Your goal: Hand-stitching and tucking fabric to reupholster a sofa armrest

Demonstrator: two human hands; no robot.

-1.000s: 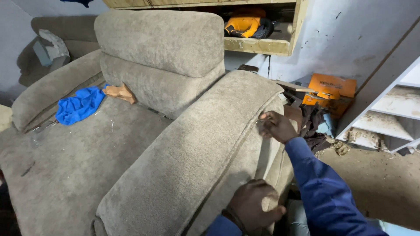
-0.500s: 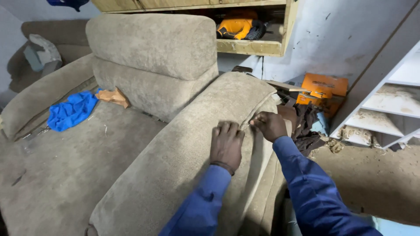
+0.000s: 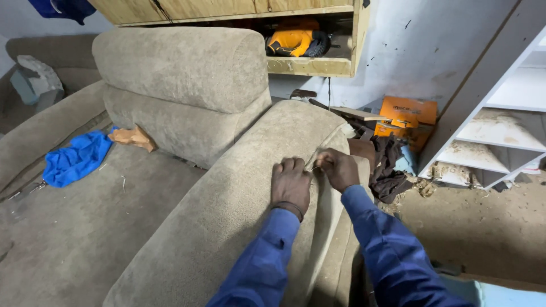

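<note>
We see both hands meeting on top of the sofa armrest point(image 3: 227, 227), a broad rounded arm covered in beige-grey fabric that runs from the lower foreground up toward the back cushion point(image 3: 182, 68). Our left hand point(image 3: 291, 183) lies palm-down on the fabric, fingers held straight and close together, pressing flat rather than gripping, with a dark band at the wrist where the blue sleeve point(image 3: 261, 261) ends. Our right hand point(image 3: 338, 168) sits just beside it, touching or nearly touching, curled into a loose fist with thumb and fingertips pinched together at the seam line on the armrest's outer edge; what they pinch is too small for us to tell. Both forearms rise from the bottom edge and converge. On the seat to the left lies a blue cloth point(image 3: 77, 159), well apart, and an orange box point(image 3: 408, 113) sits on the floor beyond the armrest.
</note>
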